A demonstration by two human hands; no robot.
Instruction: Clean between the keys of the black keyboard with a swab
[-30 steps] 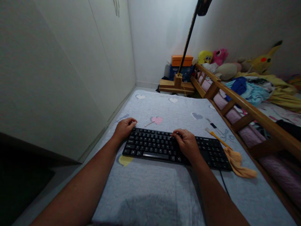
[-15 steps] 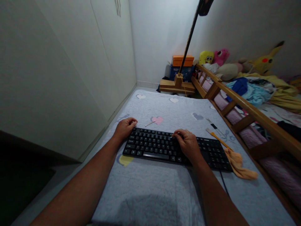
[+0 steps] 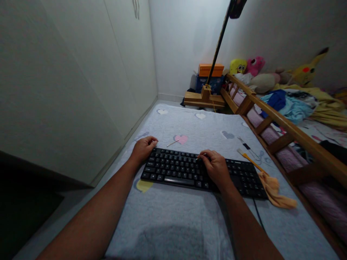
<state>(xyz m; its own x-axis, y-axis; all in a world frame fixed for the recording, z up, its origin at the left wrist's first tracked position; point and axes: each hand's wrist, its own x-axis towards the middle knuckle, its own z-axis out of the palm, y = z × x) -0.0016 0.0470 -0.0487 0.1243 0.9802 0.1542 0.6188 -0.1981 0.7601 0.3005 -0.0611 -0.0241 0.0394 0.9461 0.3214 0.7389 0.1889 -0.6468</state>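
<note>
A black keyboard (image 3: 173, 166) lies on the pale blue cloth with heart prints. My left hand (image 3: 144, 147) is at its upper left corner, fingers curled together; whatever they grip is too small to make out. Over the keys right of centre is my right hand (image 3: 215, 166), its thumb and fingers pinched on a small whitish tip that looks like a cotton swab. A second cotton swab (image 3: 172, 143) lies behind the keyboard near a pink heart. To the right are a brush with an orange handle (image 3: 248, 157), a tweezer-like metal tool (image 3: 246, 146) and an orange cloth (image 3: 273, 191).
A wooden bed rail (image 3: 282, 122) runs along the right side, with clothes and plush toys behind it. White cabinet doors (image 3: 81, 79) stand on the left. A wooden stand (image 3: 206, 95) with a black pole is beyond the far edge.
My right hand has shifted very slightly over the keys, still pinched. The keyboard appears a few pixels lower. My left hand stays at the corner.
</note>
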